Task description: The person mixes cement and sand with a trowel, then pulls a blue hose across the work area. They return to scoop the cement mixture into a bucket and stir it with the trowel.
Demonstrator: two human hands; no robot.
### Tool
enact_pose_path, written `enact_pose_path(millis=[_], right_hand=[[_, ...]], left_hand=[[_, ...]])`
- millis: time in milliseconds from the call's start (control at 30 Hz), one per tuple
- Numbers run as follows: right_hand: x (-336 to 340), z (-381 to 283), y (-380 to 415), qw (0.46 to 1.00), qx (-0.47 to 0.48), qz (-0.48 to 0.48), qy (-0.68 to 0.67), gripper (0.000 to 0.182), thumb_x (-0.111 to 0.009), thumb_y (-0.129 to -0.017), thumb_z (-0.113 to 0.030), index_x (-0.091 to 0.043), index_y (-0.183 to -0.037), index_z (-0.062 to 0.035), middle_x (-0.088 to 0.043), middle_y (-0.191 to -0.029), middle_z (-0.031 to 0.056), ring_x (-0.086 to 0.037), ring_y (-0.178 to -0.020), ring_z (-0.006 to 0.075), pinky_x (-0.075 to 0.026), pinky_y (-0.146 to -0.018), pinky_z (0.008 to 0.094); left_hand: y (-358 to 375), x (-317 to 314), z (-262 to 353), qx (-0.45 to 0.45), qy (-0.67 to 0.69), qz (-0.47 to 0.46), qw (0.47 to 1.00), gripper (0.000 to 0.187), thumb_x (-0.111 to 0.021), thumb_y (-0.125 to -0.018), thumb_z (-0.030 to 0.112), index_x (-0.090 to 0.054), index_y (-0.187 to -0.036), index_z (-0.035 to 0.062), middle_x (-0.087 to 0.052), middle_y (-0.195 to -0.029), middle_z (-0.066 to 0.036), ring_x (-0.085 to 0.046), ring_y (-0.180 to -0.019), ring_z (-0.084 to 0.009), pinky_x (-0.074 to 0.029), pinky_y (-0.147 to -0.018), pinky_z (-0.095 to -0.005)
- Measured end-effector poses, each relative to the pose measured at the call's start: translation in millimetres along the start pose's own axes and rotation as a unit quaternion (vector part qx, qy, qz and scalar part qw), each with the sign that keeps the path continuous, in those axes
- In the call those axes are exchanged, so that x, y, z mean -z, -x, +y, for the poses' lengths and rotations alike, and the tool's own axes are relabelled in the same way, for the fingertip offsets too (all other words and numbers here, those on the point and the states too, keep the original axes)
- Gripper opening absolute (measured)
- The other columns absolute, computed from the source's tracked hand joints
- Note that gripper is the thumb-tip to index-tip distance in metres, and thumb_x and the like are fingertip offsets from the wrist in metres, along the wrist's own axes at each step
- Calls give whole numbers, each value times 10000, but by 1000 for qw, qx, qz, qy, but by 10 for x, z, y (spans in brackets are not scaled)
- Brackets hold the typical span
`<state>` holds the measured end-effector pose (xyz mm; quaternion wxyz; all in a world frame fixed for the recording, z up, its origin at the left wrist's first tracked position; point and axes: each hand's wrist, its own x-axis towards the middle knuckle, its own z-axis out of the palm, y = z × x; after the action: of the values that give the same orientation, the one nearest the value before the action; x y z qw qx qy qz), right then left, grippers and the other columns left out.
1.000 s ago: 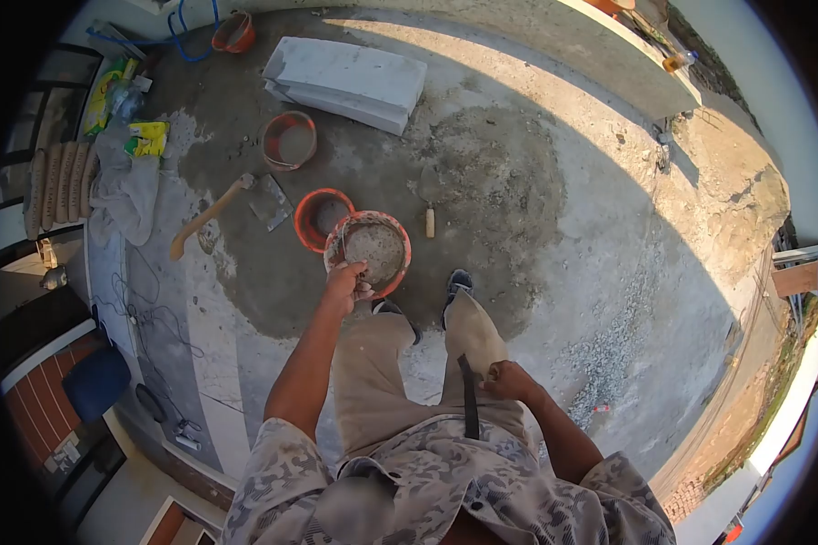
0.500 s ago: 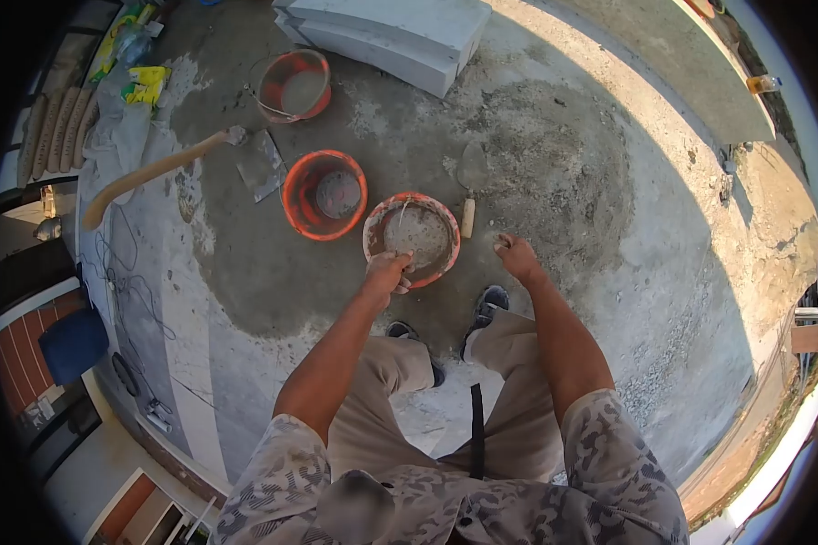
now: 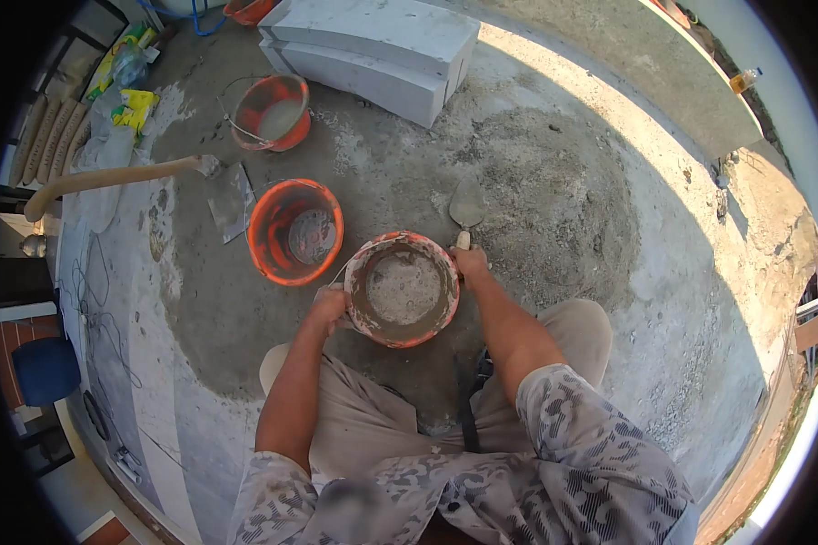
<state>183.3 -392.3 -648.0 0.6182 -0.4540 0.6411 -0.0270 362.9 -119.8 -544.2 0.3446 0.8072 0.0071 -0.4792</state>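
A mortar-smeared orange bucket (image 3: 447,313) with grey wet mix (image 3: 404,289) inside stands on the ground between my knees. My left hand (image 3: 331,307) is closed at its left side, around the thin wire handle (image 3: 339,274). At the bucket's right rim, my right hand (image 3: 470,263) is wrapped round the pale grip of a trowel (image 3: 466,205). The trowel's blade points away from me over the grey ground. Some of my right fingers are hidden.
A second orange bucket (image 3: 262,241) stands left of mine, with another bucket (image 3: 291,139) behind it. Pale blocks (image 3: 373,41) are stacked at the back. A long wooden handle (image 3: 118,177) and a flat metal blade (image 3: 231,202) lie left. Loose mix (image 3: 554,200) covers ground to the right.
I have crouched lower, with my knees bent outward. My left hand has moved to the bucket's left side with its handle, and my right hand has taken hold of the trowel.
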Motion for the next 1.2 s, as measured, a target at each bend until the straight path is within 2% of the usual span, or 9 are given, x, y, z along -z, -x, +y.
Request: enact_pose_path(millis=[100,167,233,400,567,600,767,1067,1200], right_hand=[[197,-490,-30,999,-5,-3,33,230,-678,-894,-109,-645,-1026,76,-683,-853,132,-654,-692,216,-589,-690,401],[489,-918,28,979,36,-4,202,243,-655,-868,-110,-659,-1029,71,-705,-844,191,-697,-722,306,-590,-718,439],[851,-1285,146,870,233,75,428,324,-670,-862,-201,-685,-1054,59,-721,-1073,264,-707,-1024,418,-566,-869,514],[1564,-1896,866,788,363,110,486,369,-626,-870,-199,-598,-1166,20,-708,-1067,276,-677,-1040,453,-532,-895,547],[2487,-1208,938,805,290,184,484,395,-622,-923,-260,-574,-1217,-1,-699,-1069,290,-675,-1040,460,-527,-900,551],[2623,-1055,903,813,264,218,470,401,-618,-932,-262,-573,-1230,3,-698,-1076,290,-676,-1044,459,-529,-902,549],[2928,-518,41,826,188,297,441,445,-634,-947,-278,-552,-1278,8,-701,-1079,278,-674,-1050,455,-530,-891,552],[2602,-154,182,794,267,143,528,470,-603,-956,-246,-543,-1322,41,-700,-1069,283,-683,-1007,455,-543,-865,553],[2786,-270,433,857,247,188,411,505,-648,-925,-260,-540,-1304,56,-702,-1079,294,-678,-1021,468,-538,-868,554]], left_hand=[[40,17,120,24,84,-54,995,214,-562,-818,32,-670,-1002,47,-670,-913,-102,-699,-766,-257,-613,-619,-495],[30,-27,142,1,105,-62,993,202,-548,-809,17,-639,-987,43,-663,-890,-105,-697,-711,-249,-622,-573,-488],[46,-145,193,-27,138,-54,989,197,-539,-802,13,-604,-988,27,-658,-869,-109,-690,-646,-243,-628,-531,-461],[205,-262,467,-62,170,-44,982,182,-536,-801,15,-542,-983,12,-646,-837,-112,-683,-599,-243,-639,-525,-409],[33,-500,417,-88,192,4,977,177,-541,-846,61,-523,-1013,8,-658,-876,-122,-709,-676,-249,-639,-598,-411],[-76,-451,338,-77,198,-34,977,202,-536,-869,76,-515,-1054,-1,-673,-966,-148,-723,-780,-268,-635,-678,-435],[38,-395,289,-45,242,-75,966,209,-545,-902,95,-543,-1088,-1,-681,-1016,-148,-724,-823,-286,-636,-713,-437],[43,-445,319,-68,255,-64,962,186,-585,-924,151,-566,-1066,33,-683,-1005,-124,-718,-800,-262,-634,-757,-429],[128,-398,449,-80,277,-79,954,193,-598,-958,169,-571,-1090,31,-694,-1013,-130,-726,-798,-263,-640,-738,-416]])
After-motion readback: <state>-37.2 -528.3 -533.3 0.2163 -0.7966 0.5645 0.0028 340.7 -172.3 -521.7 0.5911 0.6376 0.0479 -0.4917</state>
